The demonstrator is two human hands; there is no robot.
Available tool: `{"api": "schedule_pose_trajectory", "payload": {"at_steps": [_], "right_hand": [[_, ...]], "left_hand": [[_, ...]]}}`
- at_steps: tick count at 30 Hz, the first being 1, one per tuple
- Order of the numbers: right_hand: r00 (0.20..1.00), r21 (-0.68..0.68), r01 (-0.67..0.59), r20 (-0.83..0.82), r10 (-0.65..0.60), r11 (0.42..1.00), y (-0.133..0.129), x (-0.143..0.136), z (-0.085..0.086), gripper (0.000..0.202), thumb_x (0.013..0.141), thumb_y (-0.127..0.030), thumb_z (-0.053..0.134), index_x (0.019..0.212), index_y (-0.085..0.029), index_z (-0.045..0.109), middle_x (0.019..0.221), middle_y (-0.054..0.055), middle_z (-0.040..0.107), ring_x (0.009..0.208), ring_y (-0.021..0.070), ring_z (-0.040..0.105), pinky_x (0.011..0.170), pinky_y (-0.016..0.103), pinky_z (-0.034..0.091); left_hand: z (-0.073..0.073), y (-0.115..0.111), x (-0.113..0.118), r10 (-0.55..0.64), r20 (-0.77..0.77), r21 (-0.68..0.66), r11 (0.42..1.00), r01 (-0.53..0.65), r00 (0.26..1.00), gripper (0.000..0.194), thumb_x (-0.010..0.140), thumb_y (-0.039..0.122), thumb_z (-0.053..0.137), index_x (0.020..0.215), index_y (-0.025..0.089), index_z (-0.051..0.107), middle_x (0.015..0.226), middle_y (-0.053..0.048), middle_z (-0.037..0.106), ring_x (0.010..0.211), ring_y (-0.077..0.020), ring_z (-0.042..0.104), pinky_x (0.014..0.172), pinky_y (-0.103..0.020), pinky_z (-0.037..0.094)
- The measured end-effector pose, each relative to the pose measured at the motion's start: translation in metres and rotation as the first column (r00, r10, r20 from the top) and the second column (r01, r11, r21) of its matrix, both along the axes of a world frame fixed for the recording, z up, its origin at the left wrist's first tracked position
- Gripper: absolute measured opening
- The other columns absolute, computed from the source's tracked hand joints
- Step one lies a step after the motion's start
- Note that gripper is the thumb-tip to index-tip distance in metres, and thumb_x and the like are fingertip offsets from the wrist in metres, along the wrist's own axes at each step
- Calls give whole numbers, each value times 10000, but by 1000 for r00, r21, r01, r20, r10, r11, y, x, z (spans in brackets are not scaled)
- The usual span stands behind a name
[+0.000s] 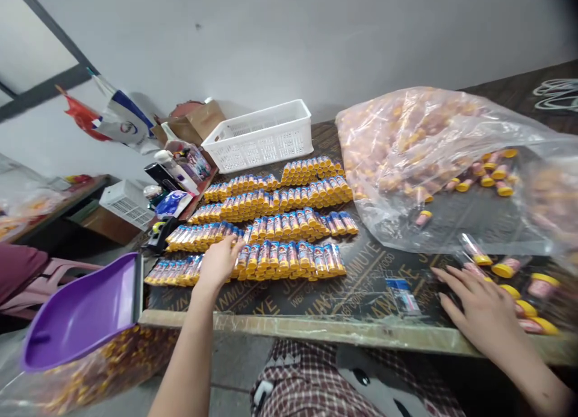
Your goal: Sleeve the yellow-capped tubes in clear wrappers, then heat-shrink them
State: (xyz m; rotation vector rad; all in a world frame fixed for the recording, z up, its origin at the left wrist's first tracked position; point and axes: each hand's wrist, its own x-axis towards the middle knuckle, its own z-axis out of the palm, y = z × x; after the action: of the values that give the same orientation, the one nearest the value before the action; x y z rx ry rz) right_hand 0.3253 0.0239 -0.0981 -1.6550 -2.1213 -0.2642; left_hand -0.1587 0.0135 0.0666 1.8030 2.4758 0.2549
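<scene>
My left hand (221, 261) reaches over stacked rows of small clear tubes (282, 259) with yellow bottoms, blue tops and printed wraps. Its thumb and fingers come together at the front rows, against the tubes; what sits between them is hidden. On the right, my right hand (481, 305) lies palm down with its fingers spread, close beside loose tubes with yellow caps and pink contents (508, 266), touching some of them. Between the hands, a flat clear wrapper with a blue band (403, 296) lies near the table's front edge.
A large clear plastic bag (406, 128) full of yellow-capped tubes spills open at the back right. Behind the rows stands a white plastic basket (266, 143). A purple dustpan (85, 314) juts out at the left table end, above another filled bag (112, 369). Bottles and boxes crowd the back left.
</scene>
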Motion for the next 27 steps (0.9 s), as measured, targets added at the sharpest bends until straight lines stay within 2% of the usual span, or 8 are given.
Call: {"api": "schedule_pose_trajectory", "payload": {"at_steps": [4, 6, 10, 11, 15, 19, 23, 27], "right_hand": [[998, -89, 41, 51, -37, 995, -7, -9, 16, 400, 819, -282, 382, 1147, -181, 588, 1193, 119, 586, 1233, 318, 401, 951, 501, 343], [998, -118, 55, 46, -50, 991, -9, -12, 23, 383, 808, -239, 427, 1155, -182, 579, 1209, 110, 580, 1223, 307, 407, 965, 492, 333], [998, -170, 52, -28, -58, 984, -12, -15, 31, 325, 775, -174, 475, 1081, -184, 585, 1215, 104, 581, 1205, 310, 406, 974, 514, 291], [997, -182, 43, -62, -55, 982, -13, -16, 33, 310, 765, -157, 480, 1055, -185, 586, 1205, 102, 587, 1192, 314, 409, 965, 523, 285], [990, -201, 3, -134, -31, 980, -18, -18, 41, 300, 732, -96, 494, 998, -205, 580, 1116, 71, 629, 1099, 290, 451, 931, 500, 293], [985, -202, -26, -174, -10, 979, -21, -19, 47, 266, 738, -78, 498, 947, -221, 580, 968, 48, 648, 1003, 262, 482, 914, 470, 308], [972, -195, -46, -237, -2, 980, -18, -17, 44, 226, 761, -96, 513, 938, -212, 592, 939, 61, 623, 950, 260, 505, 867, 446, 345], [948, -171, -96, -317, 38, 981, -19, -16, 40, 242, 794, -117, 507, 993, -222, 597, 932, 60, 600, 883, 233, 545, 802, 389, 408]], "left_hand": [[16, -5, 53, -59, 204, 203, 979, 16, 977, 375, 840, 451, 471, 1021, 173, 646, 717, -57, 667, 684, -205, 600, 656, -264, 397], [10, -5, 98, -222, 464, 271, 957, 101, 858, 346, 813, 462, 516, 984, 192, 651, 663, -13, 638, 610, -169, 564, 590, -238, 383], [-42, 5, 201, -448, 771, 187, 839, 510, 454, 172, 764, 340, 598, 806, 208, 699, 792, -50, 685, 713, -185, 592, 688, -249, 402], [-58, 9, 223, -465, 782, 187, 810, 555, 415, 143, 742, 303, 622, 814, 206, 699, 806, -62, 684, 727, -195, 594, 704, -259, 400], [-108, 30, 272, -506, 634, 161, 826, 540, 585, 123, 689, 257, 679, 790, 189, 662, 794, -84, 642, 736, -218, 572, 692, -285, 374], [-121, 37, 274, -489, 530, 75, 841, 536, 693, 99, 677, 238, 687, 671, 181, 606, 733, -47, 606, 706, -189, 547, 636, -257, 334], [-125, 36, 271, -451, 571, 67, 858, 509, 686, 108, 668, 202, 682, 658, 172, 579, 677, -8, 603, 656, -151, 536, 605, -238, 328], [-132, 37, 271, -415, 718, 124, 866, 484, 558, 144, 660, 121, 666, 767, 162, 579, 635, 20, 610, 612, -121, 553, 623, -220, 370]]}}
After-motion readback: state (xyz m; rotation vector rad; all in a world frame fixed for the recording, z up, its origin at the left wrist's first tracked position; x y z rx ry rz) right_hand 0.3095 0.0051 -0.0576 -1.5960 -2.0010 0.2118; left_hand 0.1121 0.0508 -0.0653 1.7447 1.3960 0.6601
